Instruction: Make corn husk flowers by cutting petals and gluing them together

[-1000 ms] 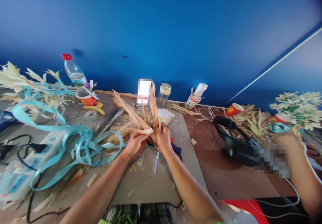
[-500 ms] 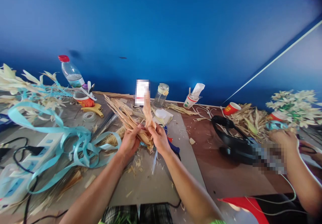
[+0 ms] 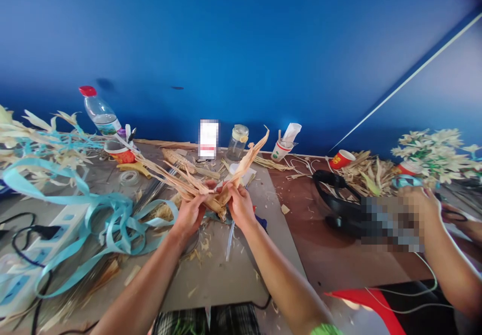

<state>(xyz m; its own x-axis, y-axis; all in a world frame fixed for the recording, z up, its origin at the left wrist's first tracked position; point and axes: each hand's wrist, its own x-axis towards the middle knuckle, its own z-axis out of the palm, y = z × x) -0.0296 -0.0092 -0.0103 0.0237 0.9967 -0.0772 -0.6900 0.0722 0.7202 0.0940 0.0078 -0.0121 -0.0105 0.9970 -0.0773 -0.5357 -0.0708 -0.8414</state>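
Both hands meet above the table around a bundle of dry corn husks. My left hand is closed on the bundle's base, and its long strips fan out to the upper left. My right hand pinches a single wide corn husk strip, which points to the upper right with a curled tip. The strip's lower end meets the bundle between my hands. Just below the fingers hang the bundle's crumpled ends. The fingertips partly hide one another.
Loops of light-blue ribbon and a white power strip lie at left. A bottle, a glass jar and a paper cup stand along the wall. At right are a black headset-like object and another person's hand.
The husk strip in my right hand has swung from upright to leaning right. The bundle in my left hand has spread lower and farther left. The view has shifted slightly.
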